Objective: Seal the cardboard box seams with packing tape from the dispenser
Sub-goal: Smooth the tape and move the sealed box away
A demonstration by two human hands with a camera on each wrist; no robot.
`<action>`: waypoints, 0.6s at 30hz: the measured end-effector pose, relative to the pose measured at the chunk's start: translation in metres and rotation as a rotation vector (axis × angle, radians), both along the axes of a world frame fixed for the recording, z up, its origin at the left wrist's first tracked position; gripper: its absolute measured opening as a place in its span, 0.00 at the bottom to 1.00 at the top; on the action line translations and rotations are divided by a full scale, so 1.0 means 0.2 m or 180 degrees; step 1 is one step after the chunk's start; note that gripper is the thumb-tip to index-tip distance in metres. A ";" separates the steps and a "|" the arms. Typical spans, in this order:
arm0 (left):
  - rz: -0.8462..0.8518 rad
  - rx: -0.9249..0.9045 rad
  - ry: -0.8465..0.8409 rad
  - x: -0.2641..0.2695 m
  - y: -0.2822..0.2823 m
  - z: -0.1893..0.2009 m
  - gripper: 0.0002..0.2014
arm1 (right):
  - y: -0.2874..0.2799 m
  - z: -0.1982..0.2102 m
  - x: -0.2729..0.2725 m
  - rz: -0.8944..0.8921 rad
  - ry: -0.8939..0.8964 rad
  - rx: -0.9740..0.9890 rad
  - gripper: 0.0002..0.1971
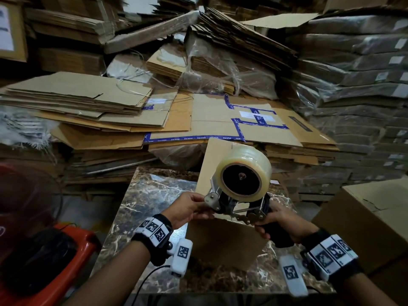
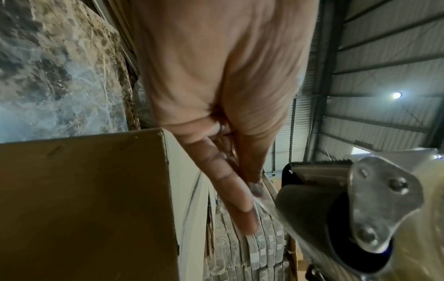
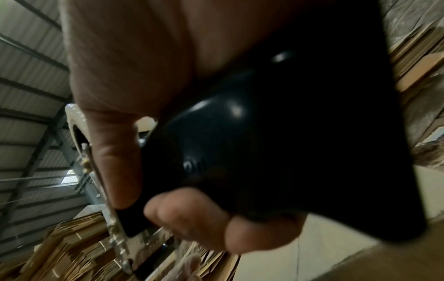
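A small cardboard box [image 1: 225, 241] stands on the marble table [image 1: 150, 195], with one flap [image 1: 213, 160] raised at its far side. Above the box I hold a tape dispenser [image 1: 238, 206] carrying a roll of clear tape [image 1: 244, 173]. My right hand [image 1: 268, 219] grips its black handle [image 3: 276, 142], fingers curled round it. My left hand [image 1: 202, 207] is at the dispenser's front end, by the metal side plate [image 2: 384, 199]. There thumb and forefinger [image 2: 230, 186] pinch the clear tape end [image 2: 266, 207], which runs from the roller. The box corner [image 2: 96, 199] is just beside that hand.
Stacks of flattened cardboard [image 1: 88, 100] fill the space behind the table. Wrapped bundles [image 1: 364, 85] are piled on the right. A large closed carton [image 1: 379, 213] stands at the right, and a red stool [image 1: 72, 239] at the left.
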State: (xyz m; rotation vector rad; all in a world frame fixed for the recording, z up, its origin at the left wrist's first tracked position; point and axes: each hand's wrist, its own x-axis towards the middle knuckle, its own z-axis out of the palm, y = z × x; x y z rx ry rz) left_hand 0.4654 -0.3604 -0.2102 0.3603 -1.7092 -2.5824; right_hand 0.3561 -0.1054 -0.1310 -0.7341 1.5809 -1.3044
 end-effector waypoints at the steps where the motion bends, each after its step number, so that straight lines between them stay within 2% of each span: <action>1: -0.0034 -0.0093 -0.0032 0.01 -0.01 0.00 0.09 | 0.00 0.00 0.00 0.0013 -0.0008 0.0011 0.24; 6: -0.0110 -0.0547 -0.0101 0.03 -0.04 0.05 0.06 | -0.01 -0.02 0.00 0.0125 0.0132 0.0112 0.32; 9: -0.0272 -0.0840 -0.0230 0.05 -0.05 0.08 0.08 | -0.02 -0.02 0.01 0.0206 0.0306 0.0188 0.36; 13: -0.0582 -0.0995 -0.0395 0.07 -0.08 0.10 0.12 | -0.04 0.01 0.02 0.0297 0.0432 0.0211 0.29; 15: -0.0751 -0.1093 -0.0448 0.07 -0.08 0.10 0.18 | -0.05 0.01 0.03 0.0315 0.0454 0.0246 0.25; 16: -0.0797 -0.1159 -0.0495 0.08 -0.08 0.10 0.20 | -0.05 0.02 0.03 0.0336 0.0465 0.0257 0.20; 18: -0.0864 -0.1297 -0.0581 0.07 -0.09 0.10 0.19 | -0.06 0.02 0.04 0.0392 0.0499 0.0254 0.11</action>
